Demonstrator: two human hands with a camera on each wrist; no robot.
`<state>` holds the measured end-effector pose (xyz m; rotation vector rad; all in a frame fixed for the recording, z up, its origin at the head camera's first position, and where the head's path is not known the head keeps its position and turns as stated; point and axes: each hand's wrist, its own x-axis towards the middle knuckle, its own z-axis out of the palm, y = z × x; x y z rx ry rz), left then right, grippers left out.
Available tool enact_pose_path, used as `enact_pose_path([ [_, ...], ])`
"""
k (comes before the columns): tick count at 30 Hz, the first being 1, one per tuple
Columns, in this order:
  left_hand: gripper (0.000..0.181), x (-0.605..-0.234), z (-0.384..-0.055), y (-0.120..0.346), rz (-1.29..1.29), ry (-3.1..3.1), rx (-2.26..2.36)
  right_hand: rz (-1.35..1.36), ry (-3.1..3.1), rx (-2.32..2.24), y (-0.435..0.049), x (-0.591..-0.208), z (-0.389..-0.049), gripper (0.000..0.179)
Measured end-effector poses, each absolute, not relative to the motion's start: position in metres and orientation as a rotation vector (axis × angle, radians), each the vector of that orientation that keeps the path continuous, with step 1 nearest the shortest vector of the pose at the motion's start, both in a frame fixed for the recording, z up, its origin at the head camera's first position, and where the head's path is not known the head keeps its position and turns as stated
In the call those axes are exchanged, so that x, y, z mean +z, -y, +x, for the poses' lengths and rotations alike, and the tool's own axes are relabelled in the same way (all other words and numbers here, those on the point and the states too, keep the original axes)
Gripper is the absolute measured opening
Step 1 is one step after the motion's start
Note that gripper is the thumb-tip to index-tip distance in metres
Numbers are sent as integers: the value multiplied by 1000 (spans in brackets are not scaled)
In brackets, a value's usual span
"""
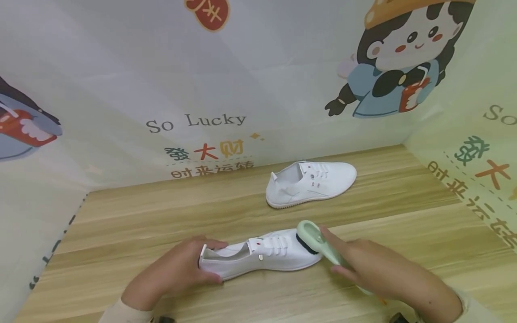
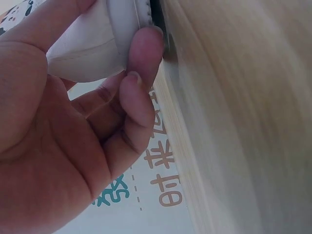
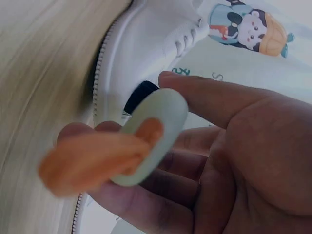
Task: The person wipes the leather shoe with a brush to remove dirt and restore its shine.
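Note:
A white lace-up shoe (image 1: 258,255) lies on the wooden surface, toe to the right. At its heel my left hand (image 1: 181,264) grips the back, thumb on the near side and fingers around the far side. The left wrist view shows the heel (image 2: 87,48) between thumb and fingers. My right hand (image 1: 363,260) holds a pale green brush (image 1: 313,235) by its handle, its dark bristles on the shoe's toe. In the right wrist view, the handle end (image 3: 156,136) with an orange loop (image 3: 92,161) faces the camera, and dark bristles (image 3: 141,96) meet the white upper.
A second white shoe (image 1: 311,184) stands farther back, toe also to the right. Printed cloth walls (image 1: 121,89) rise behind and at both sides of the wood-grain surface (image 1: 141,215).

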<state>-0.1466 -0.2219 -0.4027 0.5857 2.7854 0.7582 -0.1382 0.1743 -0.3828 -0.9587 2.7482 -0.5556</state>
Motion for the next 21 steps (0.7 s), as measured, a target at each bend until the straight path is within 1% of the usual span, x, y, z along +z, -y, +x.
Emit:
enact_pose_path([
  [3, 65, -404, -147, 221, 595, -2782, 762, -990, -2770, -557, -172, -387, -137, 76],
  [11, 65, -407, -148, 221, 573, -2773, 796, -871, -2775, -538, -175, -389, -137, 78],
  [21, 62, -407, -148, 222, 598, -2772, 802, -858, -2763, -500, -183, -387, -139, 74],
])
